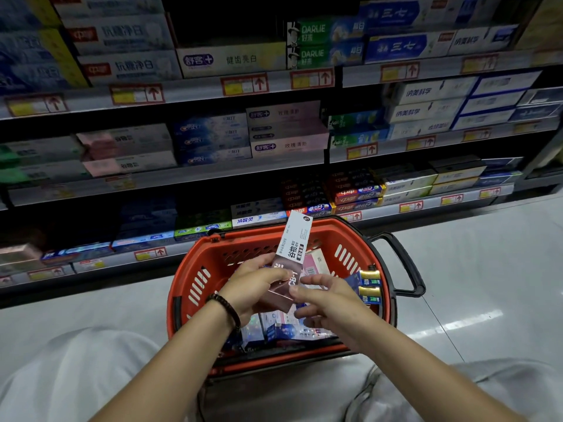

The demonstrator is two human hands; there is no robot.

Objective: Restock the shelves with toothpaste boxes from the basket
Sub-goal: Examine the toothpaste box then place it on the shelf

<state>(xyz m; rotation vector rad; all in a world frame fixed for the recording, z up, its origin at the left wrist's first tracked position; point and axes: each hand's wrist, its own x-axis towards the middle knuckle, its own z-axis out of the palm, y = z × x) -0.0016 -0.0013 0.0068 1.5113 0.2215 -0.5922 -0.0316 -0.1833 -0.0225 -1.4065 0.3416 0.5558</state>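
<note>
Head view: the left hand [259, 284] grips the lower end of a long, glossy cardboard box [294, 245], pinkish-brown below and white on top. The box stands steeply, its top leaning right toward the shelves [213, 173], above the red slotted plastic basket [190, 287]. The right hand [329, 303] is relaxed, its fingertips at the box's lower edge.

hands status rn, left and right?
Left hand: holding the toothpaste box over the basket.
Right hand: open, beside the box's lower end.
</note>
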